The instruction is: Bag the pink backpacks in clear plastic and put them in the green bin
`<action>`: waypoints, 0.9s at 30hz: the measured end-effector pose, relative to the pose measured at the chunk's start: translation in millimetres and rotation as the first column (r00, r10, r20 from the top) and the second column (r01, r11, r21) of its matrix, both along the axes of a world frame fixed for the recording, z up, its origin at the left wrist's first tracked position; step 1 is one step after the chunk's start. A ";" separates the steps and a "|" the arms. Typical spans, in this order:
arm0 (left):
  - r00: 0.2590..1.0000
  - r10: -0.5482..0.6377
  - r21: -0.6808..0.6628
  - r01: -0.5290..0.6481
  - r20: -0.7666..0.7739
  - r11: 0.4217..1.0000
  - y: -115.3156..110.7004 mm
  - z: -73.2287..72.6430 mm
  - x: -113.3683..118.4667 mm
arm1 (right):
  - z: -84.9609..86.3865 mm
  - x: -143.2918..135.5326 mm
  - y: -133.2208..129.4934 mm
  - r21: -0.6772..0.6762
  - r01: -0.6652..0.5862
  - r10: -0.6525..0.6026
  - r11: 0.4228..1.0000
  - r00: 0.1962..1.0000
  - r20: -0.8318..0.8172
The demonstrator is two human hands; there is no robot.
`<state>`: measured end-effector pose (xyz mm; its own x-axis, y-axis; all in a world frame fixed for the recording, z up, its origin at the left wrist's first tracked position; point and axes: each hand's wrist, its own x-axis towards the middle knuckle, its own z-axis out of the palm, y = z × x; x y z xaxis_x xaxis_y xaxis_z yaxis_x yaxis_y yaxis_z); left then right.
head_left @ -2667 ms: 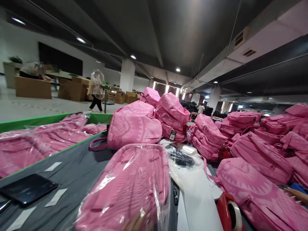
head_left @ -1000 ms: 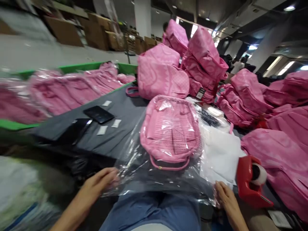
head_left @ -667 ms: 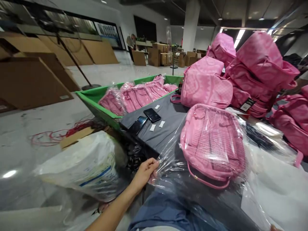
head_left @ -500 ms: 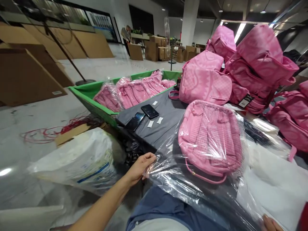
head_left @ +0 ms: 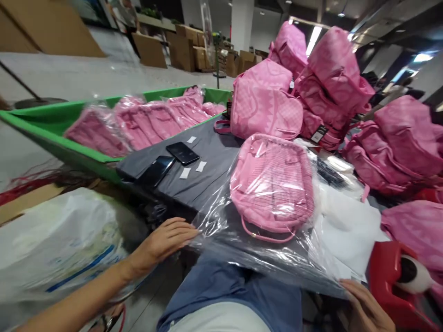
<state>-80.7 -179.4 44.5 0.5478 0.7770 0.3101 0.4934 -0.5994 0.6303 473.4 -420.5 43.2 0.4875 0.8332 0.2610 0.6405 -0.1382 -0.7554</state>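
A pink backpack (head_left: 273,184) lies inside a clear plastic bag (head_left: 221,226) on the grey-covered table (head_left: 214,184), its top handle loop pointing towards me. At the bag's near left corner, my left hand (head_left: 169,240) is closed on the plastic edge, fingers fairly straight and thumb hidden beneath. My right hand (head_left: 367,306) grips the near right corner, partly cut off by the frame's bottom. Between both hands the bag's open end is stretched flat over the table edge. White sheets (head_left: 346,226) lie right of the backpack.
Pink backpacks (head_left: 266,101) stand piled behind and to the right. A green-rimmed bin (head_left: 104,159) holds several bagged ones. Two phones (head_left: 182,153) and small white packets lie on the table. A red tape dispenser (head_left: 384,272) is at right, a white sack (head_left: 69,240) at lower left.
The view has turned to the right and the scene has shifted left. My right hand shows more fully at the bag's corner. The left fingers have straightened along the plastic edge.
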 end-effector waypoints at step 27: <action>0.963 -0.241 0.171 0.260 -0.123 0.950 30.1 79.5 192.2 | 28.4 -62.1 117.7 0.170 0.396 -0.276 0.902 0.834 -0.478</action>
<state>111.5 -149.2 124.0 0.7528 0.5452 0.3689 0.3665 -0.8126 0.4531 411.3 -302.8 71.6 0.8369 0.5308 0.1336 0.1891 -0.0513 -0.9806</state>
